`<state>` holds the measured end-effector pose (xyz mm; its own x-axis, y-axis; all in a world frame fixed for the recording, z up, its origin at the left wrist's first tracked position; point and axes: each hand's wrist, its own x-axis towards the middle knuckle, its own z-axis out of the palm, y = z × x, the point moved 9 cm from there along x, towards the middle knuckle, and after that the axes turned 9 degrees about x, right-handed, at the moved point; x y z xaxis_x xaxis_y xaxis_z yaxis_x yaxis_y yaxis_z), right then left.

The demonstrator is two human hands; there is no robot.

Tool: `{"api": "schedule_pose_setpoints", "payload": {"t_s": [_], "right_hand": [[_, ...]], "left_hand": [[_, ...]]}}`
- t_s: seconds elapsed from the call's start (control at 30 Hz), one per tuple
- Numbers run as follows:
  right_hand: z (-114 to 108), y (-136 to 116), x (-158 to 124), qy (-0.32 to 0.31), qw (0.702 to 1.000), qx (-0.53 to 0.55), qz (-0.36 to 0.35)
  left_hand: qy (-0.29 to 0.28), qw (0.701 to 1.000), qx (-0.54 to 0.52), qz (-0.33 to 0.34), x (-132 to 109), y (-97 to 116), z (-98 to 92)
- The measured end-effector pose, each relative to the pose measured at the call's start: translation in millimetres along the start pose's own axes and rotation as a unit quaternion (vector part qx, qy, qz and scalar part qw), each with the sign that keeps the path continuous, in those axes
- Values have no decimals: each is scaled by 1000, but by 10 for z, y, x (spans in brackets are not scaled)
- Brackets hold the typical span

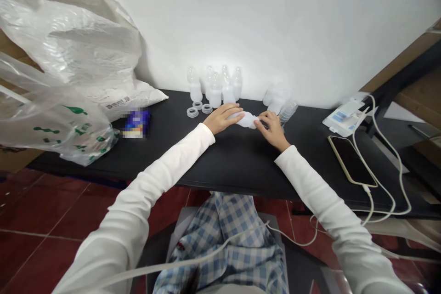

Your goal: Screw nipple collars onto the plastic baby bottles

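Note:
Both hands meet over a translucent white baby bottle (248, 120) lying on its side on the black table (193, 156). My left hand (223, 118) curls its fingers over the bottle's left part. At the bottle's right end, my right hand (273, 129) pinches something I cannot make out. Several assembled bottles (214, 85) stand upright by the white wall behind my hands. Two or three loose clear rings (199, 109) lie in front of them. More clear bottle parts (280, 103) sit just beyond my right hand.
Large plastic bags (62, 78) fill the table's left end, with a small blue packet (137, 123) beside them. A phone (352, 160) on a white cable and a white box (344, 117) lie at the right. Red tiled floor lies below the table's near edge.

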<state>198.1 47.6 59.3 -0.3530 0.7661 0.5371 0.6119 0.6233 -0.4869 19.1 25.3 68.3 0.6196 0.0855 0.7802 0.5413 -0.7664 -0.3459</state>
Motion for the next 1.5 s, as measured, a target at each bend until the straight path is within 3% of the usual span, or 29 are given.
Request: {"api": "schedule_pose_setpoints", "payload": {"t_s": [0.23, 0.33, 0.4, 0.47, 0.53, 0.6, 0.8, 1.0, 1.2, 1.5], "right_hand": [[115, -15, 0, -52, 998, -18, 18], [61, -38, 9, -52, 997, -63, 0], [-89, -23, 24, -13, 995, -95, -7], [-341, 64, 27, 66, 990, -125, 10], [-618, 219, -10, 161, 973, -160, 48], [-790, 402, -61, 217, 953, -191, 86], [-877, 743, -144, 252, 933, -203, 156], [-1006, 547, -155, 317, 929, -138, 129], [-690, 356, -97, 276, 958, 35, 68], [-251, 118, -52, 139, 984, 105, 48]], "left_hand": [[-36, 999, 3, -34, -6, -57, 83], [-65, 997, 18, -36, 9, -46, 123], [-86, 994, 19, -57, 14, -68, 137], [-95, 990, 18, -107, 6, -143, 123], [-96, 982, 15, -160, -15, -229, 101], [-97, 977, 8, -190, -33, -279, 92], [-113, 976, 2, -188, -29, -272, 118], [-104, 974, 14, -203, -44, -302, 99], [-105, 973, 11, -204, -57, -314, 106], [-110, 981, -21, -161, -12, -217, 112]]}}
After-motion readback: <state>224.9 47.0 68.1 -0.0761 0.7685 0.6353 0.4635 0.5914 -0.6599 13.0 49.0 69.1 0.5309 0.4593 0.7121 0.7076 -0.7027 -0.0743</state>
